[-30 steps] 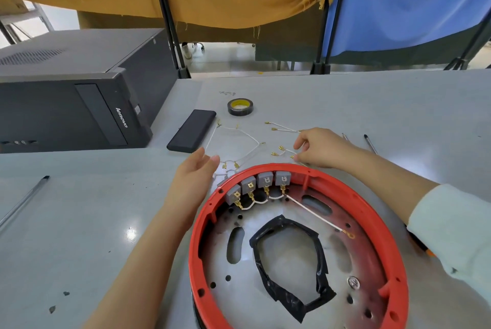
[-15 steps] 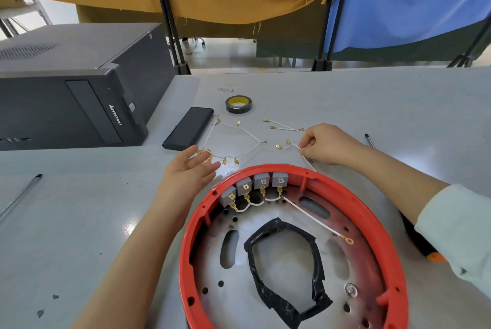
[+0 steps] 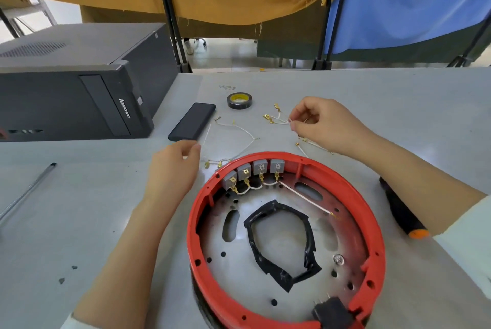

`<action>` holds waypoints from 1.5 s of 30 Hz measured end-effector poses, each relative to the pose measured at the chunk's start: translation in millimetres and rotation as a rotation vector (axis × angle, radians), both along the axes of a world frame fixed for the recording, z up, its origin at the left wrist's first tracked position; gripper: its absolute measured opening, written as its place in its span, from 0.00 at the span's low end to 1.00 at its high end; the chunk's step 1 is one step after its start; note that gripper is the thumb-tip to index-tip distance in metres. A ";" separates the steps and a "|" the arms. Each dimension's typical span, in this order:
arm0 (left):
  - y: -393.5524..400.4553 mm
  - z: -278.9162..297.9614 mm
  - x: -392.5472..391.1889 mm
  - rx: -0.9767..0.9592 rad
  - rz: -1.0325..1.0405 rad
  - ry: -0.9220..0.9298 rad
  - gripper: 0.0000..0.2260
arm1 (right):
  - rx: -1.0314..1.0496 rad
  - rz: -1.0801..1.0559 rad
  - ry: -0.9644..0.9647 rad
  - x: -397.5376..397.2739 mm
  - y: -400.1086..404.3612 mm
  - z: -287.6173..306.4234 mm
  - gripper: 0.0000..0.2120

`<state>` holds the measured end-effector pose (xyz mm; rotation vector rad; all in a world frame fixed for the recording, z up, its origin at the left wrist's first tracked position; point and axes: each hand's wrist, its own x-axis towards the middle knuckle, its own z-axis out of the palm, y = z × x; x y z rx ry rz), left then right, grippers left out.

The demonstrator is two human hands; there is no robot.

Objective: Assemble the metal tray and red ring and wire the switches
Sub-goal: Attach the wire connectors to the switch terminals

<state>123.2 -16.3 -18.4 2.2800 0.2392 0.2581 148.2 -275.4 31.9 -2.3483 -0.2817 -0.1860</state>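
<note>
The red ring [image 3: 287, 225] lies flat around the metal tray [image 3: 281, 246] on the near table [image 3: 79, 222], its 4 switches [image 3: 253, 170] at the far rim, terminals facing inward for wiring. The right hand [image 3: 322, 124] pinches a short wire [image 3: 279, 119] running left-right, probably for fitting; the left hand [image 3: 172, 169] rests loosely curled, grasping nothing.

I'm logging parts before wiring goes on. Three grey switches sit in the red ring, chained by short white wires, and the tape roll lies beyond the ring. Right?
Not quite: the head view shows four grey switches, not three, in the red ring. The rest holds: short white wires chain them, and the tape roll lies beyond the ring.
</note>
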 end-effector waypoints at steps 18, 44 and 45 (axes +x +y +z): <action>-33.7 56.8 -67.2 -0.258 -0.485 -0.139 0.06 | 0.228 0.115 0.269 -94.3 39.9 19.5 0.02; -52.0 30.3 -60.1 0.163 -0.585 0.053 0.20 | 0.196 -0.130 0.612 -99.5 52.6 -18.9 0.13; -51.7 28.4 -60.7 0.130 -0.566 0.050 0.19 | 0.206 -0.132 0.611 -99.0 53.1 -20.4 0.13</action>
